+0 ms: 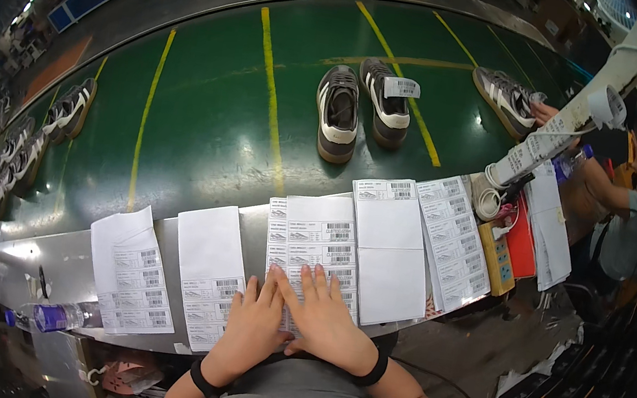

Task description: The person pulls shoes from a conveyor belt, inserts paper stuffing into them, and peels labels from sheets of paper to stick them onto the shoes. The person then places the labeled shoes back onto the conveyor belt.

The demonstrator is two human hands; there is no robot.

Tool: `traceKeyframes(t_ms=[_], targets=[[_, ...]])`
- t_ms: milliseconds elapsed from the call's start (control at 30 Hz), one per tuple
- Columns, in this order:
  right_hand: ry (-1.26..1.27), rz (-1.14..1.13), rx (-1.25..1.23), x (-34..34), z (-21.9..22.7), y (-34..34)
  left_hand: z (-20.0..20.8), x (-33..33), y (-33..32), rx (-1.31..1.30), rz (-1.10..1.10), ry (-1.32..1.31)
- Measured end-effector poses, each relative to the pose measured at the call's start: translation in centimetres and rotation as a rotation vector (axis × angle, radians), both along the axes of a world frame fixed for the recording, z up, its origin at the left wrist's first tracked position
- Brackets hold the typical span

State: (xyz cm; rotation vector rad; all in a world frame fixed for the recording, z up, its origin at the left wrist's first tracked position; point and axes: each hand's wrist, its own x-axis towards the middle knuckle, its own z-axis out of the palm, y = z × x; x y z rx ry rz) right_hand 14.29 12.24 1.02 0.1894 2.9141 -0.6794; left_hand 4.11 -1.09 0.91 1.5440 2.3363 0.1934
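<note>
I see both hands flat on the middle label sheet (315, 248), the left hand (254, 325) just beside the right hand (326, 315). That sheet lies on the metal ledge (70, 265) in front of me, in a row: two sheets (133, 270) to its left, two more (419, 243) to its right. A water bottle (62, 317) lies at the ledge's left end. Behind the ledge runs the conveyor belt (207, 116), carrying a pair of sneakers (361, 106) ahead of me, one sneaker (502, 99) far right, others (68, 108) left. A label roll (604, 106) hangs at right.
</note>
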Motion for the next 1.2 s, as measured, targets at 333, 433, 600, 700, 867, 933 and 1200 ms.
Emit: traceKeyframes(t_ms=[333, 433, 600, 700, 867, 933, 1200], targets=[[0.036, -0.035, -0.007, -1.1, 0.3, 0.7, -1.1, -0.9, 0.6, 0.004, -0.114, 0.011], [0.22, -0.103, 0.052, -1.3, 0.2, 1.0, -1.1, -0.8, 0.6, 0.063, -0.045, -0.006], [-0.001, -0.378, -0.018, -2.7, -1.1, 3.0, 0.1, -0.5, 1.2, -0.007, -0.052, -0.02], [-0.018, -0.438, -0.023, -2.8, -0.5, 2.5, -0.4, -0.3, 0.8, 0.007, -0.063, -0.024], [0.02, -0.407, 0.07, -1.4, -0.2, 2.4, -0.6, -0.3, 0.9, 0.009, -0.05, -0.015], [-0.017, -0.351, 0.088, -1.0, -0.4, 2.8, -0.5, -0.1, 0.8, 0.009, -0.034, 0.008], [-0.061, -0.342, 0.072, 0.6, 1.4, 2.5, -0.6, -0.1, 1.0, 0.033, -0.031, -0.031]])
